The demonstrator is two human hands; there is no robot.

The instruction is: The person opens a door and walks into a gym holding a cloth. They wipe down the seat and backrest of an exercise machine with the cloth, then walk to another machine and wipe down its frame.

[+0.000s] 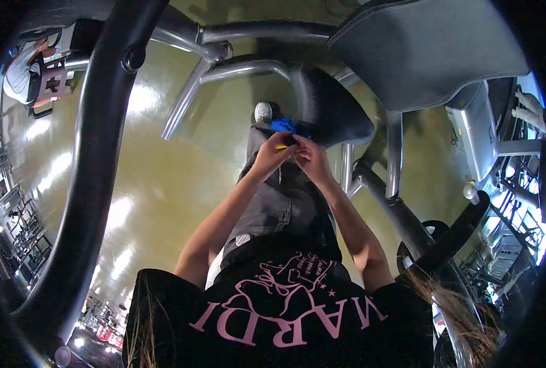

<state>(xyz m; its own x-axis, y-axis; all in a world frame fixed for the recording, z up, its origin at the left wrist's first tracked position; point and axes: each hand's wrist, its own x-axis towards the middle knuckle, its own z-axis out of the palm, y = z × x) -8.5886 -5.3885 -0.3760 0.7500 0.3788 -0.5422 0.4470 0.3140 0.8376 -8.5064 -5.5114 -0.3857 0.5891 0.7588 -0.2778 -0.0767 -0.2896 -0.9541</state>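
My left hand [274, 153] and my right hand [311, 158] meet above my lap, fingers bent inward and fingertips close together. A small yellow piece [281, 147] shows at the fingers of my left hand. Something dark sits between the two hands, too small and too covered to name. Right behind the fingers lies a crumpled blue thing [283, 126], perhaps cloth; whether a hand grips it I cannot tell. Beneath are my dark grey trousers [273, 205] and a white shoe [262, 111].
Exercise machine frames surround me: a thick dark tube [104, 122] on the left, a grey padded seat back [432, 55] at upper right, a black pad [331, 107] near my hands. Another person [25, 73] sits at far left. The floor [169, 202] is shiny and olive.
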